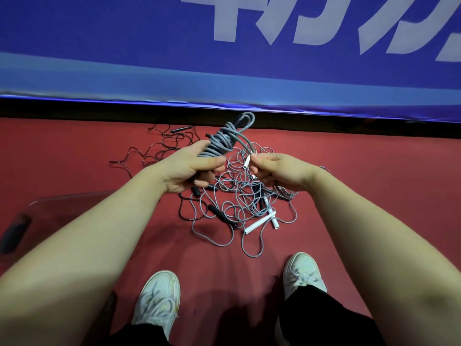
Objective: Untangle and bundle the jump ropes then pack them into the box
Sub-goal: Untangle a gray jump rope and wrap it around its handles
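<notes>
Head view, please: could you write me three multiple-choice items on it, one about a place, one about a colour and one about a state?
1. Where is the clear box?
A. on the floor to the person's left
B. on a chair
C. on a shelf
2. What colour is the rope bundle in the left hand?
A. black
B. grey
C. yellow
3. What is the right hand doing?
A. lying flat on the floor
B. hanging empty
C. pinching a white handle
Key: 1 A, it sits low at the left edge on the red floor; 2 B, the gripped coils are grey; 3 C, its fingers close on the handle at the rope's end.
</notes>
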`<state>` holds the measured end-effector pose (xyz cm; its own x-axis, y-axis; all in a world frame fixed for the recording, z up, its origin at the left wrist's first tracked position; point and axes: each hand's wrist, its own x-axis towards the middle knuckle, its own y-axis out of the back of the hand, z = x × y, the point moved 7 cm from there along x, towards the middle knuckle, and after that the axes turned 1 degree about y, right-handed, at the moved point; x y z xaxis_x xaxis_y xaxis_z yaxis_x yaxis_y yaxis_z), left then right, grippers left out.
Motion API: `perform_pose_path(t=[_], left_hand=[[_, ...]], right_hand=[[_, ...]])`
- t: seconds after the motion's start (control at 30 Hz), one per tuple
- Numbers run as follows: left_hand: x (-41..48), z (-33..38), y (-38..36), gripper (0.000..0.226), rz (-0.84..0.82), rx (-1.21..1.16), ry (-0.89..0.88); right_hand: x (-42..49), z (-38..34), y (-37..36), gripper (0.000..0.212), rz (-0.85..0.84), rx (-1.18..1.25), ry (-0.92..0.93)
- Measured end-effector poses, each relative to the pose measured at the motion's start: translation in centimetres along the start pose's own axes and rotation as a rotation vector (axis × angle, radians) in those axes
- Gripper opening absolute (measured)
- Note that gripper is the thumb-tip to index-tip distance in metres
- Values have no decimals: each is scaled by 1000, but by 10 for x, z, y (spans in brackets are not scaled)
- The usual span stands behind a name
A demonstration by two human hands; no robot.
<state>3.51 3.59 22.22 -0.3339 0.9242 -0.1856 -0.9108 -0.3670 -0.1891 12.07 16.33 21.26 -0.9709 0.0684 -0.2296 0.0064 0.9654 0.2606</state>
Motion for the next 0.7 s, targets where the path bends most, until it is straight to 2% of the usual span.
perform_pose_path(t=[0.07, 0.1, 0.2, 0.23, 0.3, 0.37, 0.4, 0.47, 0.6, 0.7], left_hand=[[-1, -3, -4, 56, -64, -62, 36], [-2, -3, -5, 53, -60, -35, 53], [-5, -3, -3, 19, 36, 195, 73], [-6, -2, -3, 16, 54, 264, 63], [-7, -2, -2, 23, 79, 355, 35], [-8, 1, -2, 48, 103, 430, 6], [-9, 4, -3, 62, 124, 493, -19], [-11, 15, -6, 75, 163, 654, -111], [-15, 28, -22, 77, 90, 835, -275], [-19, 23, -32, 70, -27, 959, -262]], right_hand=[[3, 3, 1, 36, 4, 16, -7], [4, 5, 3, 36, 15, 5, -14], [6, 10, 16, 37, 109, -111, -26], [5, 11, 21, 36, 151, -181, -28], [5, 12, 29, 36, 222, -312, -41], [5, 9, 32, 35, 257, -345, -36], [5, 7, 30, 35, 250, -337, -33], [5, 5, 21, 33, 175, -306, -44], [5, 20, -9, 34, -101, -154, -110], [3, 21, -7, 25, -93, -175, -86]])
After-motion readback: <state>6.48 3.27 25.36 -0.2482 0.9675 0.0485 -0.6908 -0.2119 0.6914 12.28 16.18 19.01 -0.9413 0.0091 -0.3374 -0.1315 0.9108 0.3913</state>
